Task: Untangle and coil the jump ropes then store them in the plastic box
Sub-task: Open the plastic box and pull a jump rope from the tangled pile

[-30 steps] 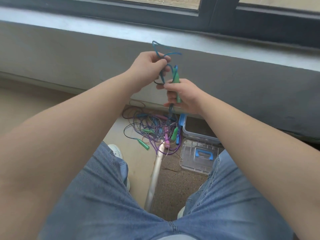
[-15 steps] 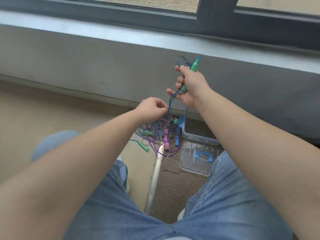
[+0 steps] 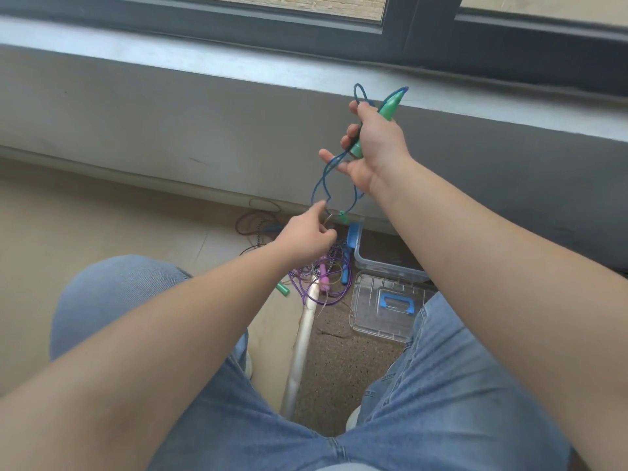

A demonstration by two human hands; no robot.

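- Progress: we judge the task to be at an early stage. One blue rope (image 3: 323, 185) is lifted and partly looped; the rest is not yet sorted, and nothing is visibly stored in the box.
- Plastic box (image 3: 384, 266): clear rigid tub on the floor at 3 o'clock of the tangle. Its ribbed clear lid (image 3: 384, 311), with a blue handle, lies just at 6 o'clock of it.
- Tangle (image 3: 326, 277): thin glossy cords, purple and blue, with pink and green tapered handles, heaped at 9 o'clock of the box.
- Right hand (image 3: 373, 144): fingers clasp a smooth green handle (image 3: 390, 107) together with loops of the blue rope, raised at 12 o'clock of the tangle.
- Left hand (image 3: 306, 236): fingertips pinch the hanging blue rope near its low end, just above the tangle.
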